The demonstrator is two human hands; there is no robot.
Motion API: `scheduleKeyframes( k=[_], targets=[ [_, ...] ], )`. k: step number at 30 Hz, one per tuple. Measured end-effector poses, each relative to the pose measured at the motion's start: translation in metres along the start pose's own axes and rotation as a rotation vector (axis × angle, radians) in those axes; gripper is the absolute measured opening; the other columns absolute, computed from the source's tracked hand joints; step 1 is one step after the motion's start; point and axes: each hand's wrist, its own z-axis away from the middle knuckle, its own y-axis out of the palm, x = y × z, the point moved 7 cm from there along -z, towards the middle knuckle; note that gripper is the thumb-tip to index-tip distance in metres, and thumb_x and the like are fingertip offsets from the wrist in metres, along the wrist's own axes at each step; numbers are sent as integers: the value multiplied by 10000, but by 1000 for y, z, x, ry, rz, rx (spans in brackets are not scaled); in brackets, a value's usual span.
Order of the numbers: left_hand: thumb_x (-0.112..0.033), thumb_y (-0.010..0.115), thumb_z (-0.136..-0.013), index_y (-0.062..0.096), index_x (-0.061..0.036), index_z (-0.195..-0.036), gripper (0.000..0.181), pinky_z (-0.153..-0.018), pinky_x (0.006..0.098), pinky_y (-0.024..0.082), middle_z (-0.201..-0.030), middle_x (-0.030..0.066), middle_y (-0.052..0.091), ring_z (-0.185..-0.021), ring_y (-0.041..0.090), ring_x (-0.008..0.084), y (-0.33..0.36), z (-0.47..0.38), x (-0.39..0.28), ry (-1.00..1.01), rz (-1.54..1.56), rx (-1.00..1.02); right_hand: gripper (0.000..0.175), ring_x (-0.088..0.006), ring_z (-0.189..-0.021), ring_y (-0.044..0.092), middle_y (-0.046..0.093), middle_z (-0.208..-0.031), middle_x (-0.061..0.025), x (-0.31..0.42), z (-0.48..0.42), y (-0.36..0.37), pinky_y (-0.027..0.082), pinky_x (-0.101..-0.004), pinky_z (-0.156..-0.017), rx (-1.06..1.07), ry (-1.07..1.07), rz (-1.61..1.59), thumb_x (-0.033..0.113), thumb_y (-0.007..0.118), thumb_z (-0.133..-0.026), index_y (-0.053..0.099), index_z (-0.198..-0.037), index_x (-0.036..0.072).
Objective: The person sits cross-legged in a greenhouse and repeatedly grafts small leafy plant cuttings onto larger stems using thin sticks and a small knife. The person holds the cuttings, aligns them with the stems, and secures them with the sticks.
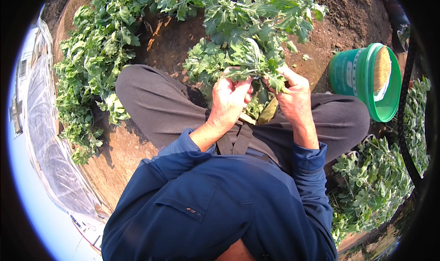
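Between my knees stands a leafy green plant (237, 59) with lobed leaves. My left hand (227, 97) is at its near side, thumb and fingers pinched together among the leaves and stems. My right hand (292, 87) pinches a leafy part of the same plant from the right, its fingertips partly hidden by leaves. The two hands are close but apart. Below them lie a pale flat piece (247, 119) and an olive-coloured object (268, 111), which I cannot identify. More foliage of the same kind (254, 16) rises just beyond my hands.
A green plastic bucket (354, 75) lies tilted by my right knee, with a bundle of thin tan sticks (382, 70) in its mouth. Rows of leafy plants stand at left (92, 65) and lower right (371, 182). Bare soil (120, 154) and plastic sheeting (51, 123) are at left.
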Motion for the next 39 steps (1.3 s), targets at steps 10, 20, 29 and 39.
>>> scheduleKeyframes(
  k=[10,20,29,39],
  targets=[
    [20,742,-718,678,-26,-933,228,-713,363,537,-897,119,692,-803,672,295,17,22,-51,1169,-939,-102,280,-81,-809,614,687,-884,-32,0,-2,2,495,-243,-724,19,3,-49,-82,635,-784,674,-1044,17],
    [-139,553,-949,584,-49,-876,120,-457,261,365,-768,53,561,-576,489,121,12,-1,13,-334,435,198,273,-83,-788,620,684,-853,-40,2,0,1,497,-244,-708,21,-91,40,-89,610,-775,671,-1017,20],
    [-100,643,-862,639,12,-833,115,-505,284,463,-728,96,605,-557,567,140,-1,-2,-9,145,-415,1,264,-51,-811,572,672,-900,12,-1,1,0,476,-222,-724,34,18,-34,-28,680,-821,667,-1082,11],
    [12,708,-732,662,-16,-924,199,-693,375,526,-851,114,663,-755,639,308,23,22,-56,1091,-935,-55,319,-45,-842,570,677,-961,21,-4,0,1,479,-219,-758,57,21,-14,5,712,-837,656,-1151,11]
  ],
)
